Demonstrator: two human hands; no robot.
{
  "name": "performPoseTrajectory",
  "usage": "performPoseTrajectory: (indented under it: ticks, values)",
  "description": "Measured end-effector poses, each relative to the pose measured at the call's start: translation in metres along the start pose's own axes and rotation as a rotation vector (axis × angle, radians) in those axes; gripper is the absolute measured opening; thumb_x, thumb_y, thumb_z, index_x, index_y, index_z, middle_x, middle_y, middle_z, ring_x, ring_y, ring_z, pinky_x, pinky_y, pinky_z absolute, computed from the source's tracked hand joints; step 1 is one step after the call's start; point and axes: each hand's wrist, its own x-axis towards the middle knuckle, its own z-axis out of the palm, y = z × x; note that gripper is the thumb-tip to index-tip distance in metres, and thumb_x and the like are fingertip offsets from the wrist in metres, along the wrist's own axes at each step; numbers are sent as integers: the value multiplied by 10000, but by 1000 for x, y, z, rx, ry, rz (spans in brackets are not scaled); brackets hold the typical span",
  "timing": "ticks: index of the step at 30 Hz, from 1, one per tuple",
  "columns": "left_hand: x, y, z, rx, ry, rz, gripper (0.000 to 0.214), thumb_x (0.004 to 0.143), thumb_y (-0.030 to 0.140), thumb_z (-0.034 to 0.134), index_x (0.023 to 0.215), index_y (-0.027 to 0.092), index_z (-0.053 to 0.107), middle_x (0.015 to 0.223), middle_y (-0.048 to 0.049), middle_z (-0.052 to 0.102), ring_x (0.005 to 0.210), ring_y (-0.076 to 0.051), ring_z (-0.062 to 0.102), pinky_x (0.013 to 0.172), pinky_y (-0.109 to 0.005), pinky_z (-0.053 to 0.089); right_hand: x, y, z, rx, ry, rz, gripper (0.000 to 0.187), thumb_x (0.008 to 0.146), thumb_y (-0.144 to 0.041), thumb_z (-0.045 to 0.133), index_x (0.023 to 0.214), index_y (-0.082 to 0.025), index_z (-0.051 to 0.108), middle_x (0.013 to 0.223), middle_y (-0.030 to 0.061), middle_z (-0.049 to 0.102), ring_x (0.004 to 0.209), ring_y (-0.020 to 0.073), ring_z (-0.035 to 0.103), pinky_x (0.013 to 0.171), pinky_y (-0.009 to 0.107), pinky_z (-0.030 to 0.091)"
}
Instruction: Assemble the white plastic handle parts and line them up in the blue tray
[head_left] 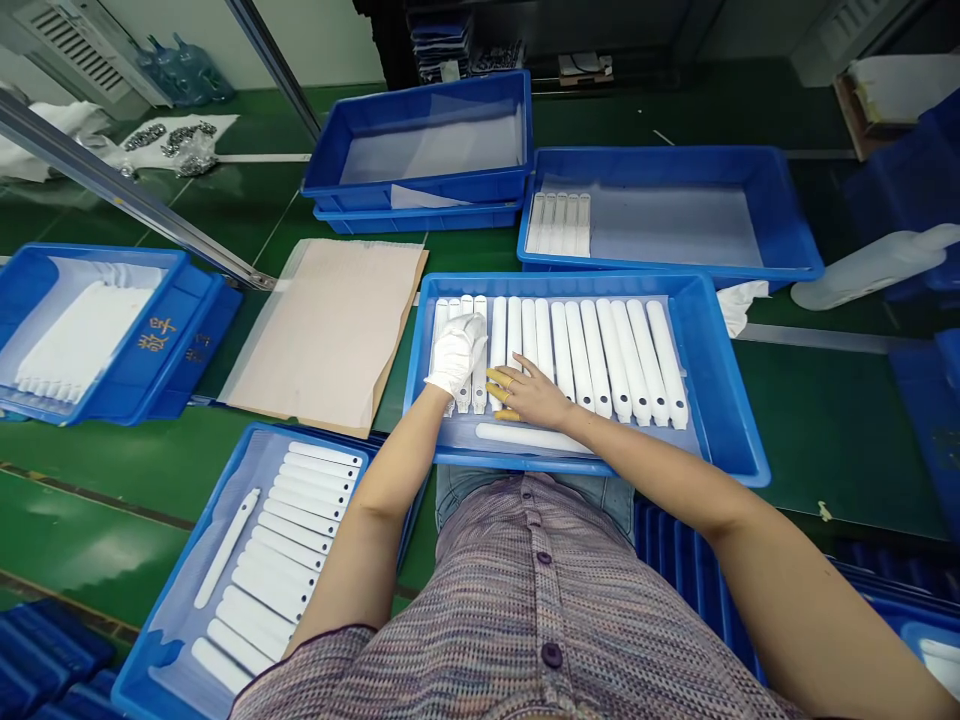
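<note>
A blue tray [731, 420] in front of me holds a row of long white plastic strips [595, 350], with one more strip [525, 437] lying crosswise along the near side. My left hand [457, 352], in a white glove, is over the strips at the row's left end. Its fingers are bunched and curled down; whatever they grip is hidden beneath the glove. Just to its right, my right hand [534, 393] rests on the lower part of the row. Yellow finger covers are on several of its spread fingers, and I see nothing held in it.
At lower left, another blue tray [161, 600] holds similar strips. Further trays stand at the left [172, 330], back [420, 185] and back right [780, 200]. A padded sheet [330, 320] covers part of the green table; a white bottle [862, 270] lies at right. A metal post [135, 190] rises at left.
</note>
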Motion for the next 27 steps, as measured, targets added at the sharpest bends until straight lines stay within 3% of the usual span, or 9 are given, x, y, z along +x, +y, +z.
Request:
performPoseTrajectory:
  ticks: [4,6,9,11,13,15,18,22,27]
  values:
    - [-4,17,19,-186,-18,-109,355,982,470,625,1163,166,656,1217,-114,676,1226,-259,612,1170,-466,423,3,-2,-21,91,191,90,380,1003,-511,593,1262,-267,724,1429,128,633,1361,329,527,1266,636,180]
    - [-4,26,30,-292,-120,-191,384,995,503,607,1116,143,664,1081,-91,699,1023,-222,683,992,-456,551,2,0,-24,116,257,104,372,973,-546,630,1224,-295,743,1391,107,646,1331,327,540,1255,632,208]
    - [-9,38,40,-462,-263,-276,438,949,533,670,1080,115,691,938,-95,726,856,-206,707,802,-385,605,-7,4,-20,176,408,113,533,937,-677,598,1266,-277,721,1403,129,613,1319,348,542,1232,641,266]
    - [-19,47,41,-558,-309,-300,480,882,548,743,1036,94,708,876,-126,739,841,-238,722,771,-378,608,-17,5,-16,307,602,251,683,938,-743,521,1385,-239,639,1454,171,552,1348,363,527,1209,637,322]
    - [-33,55,40,-675,-330,-285,510,807,539,814,1026,89,713,884,-142,752,858,-263,735,772,-382,608,-28,-1,-12,609,710,451,760,940,-760,492,1474,-221,534,1478,191,521,1343,350,549,1163,608,409]
    - [-49,63,39,-817,-308,-221,529,726,487,888,1047,103,717,953,-136,767,881,-260,741,776,-365,604,-36,-12,-11,1049,586,575,762,910,-753,560,1452,-218,523,1419,180,585,1248,322,630,1072,561,511]
    - [-70,75,35,-895,-171,-125,519,664,395,943,1066,140,737,1034,-99,773,851,-218,734,718,-311,596,-42,-37,-10,1557,266,569,672,781,-636,809,1258,-205,614,1183,128,730,1044,275,727,934,467,597]
    - [-90,91,22,-796,-49,-115,495,689,417,930,1073,152,765,988,-66,777,733,-165,704,634,-271,565,-44,-68,-8,1853,200,497,595,738,-445,914,1209,-226,625,1132,89,763,962,230,763,861,397,628]
    - [-102,98,13,-897,19,-236,562,757,663,800,930,129,765,722,-62,735,532,-159,645,496,-286,500,-45,-86,-10,2092,94,394,589,723,-405,935,1206,-204,664,1191,114,757,937,215,772,792,336,647]
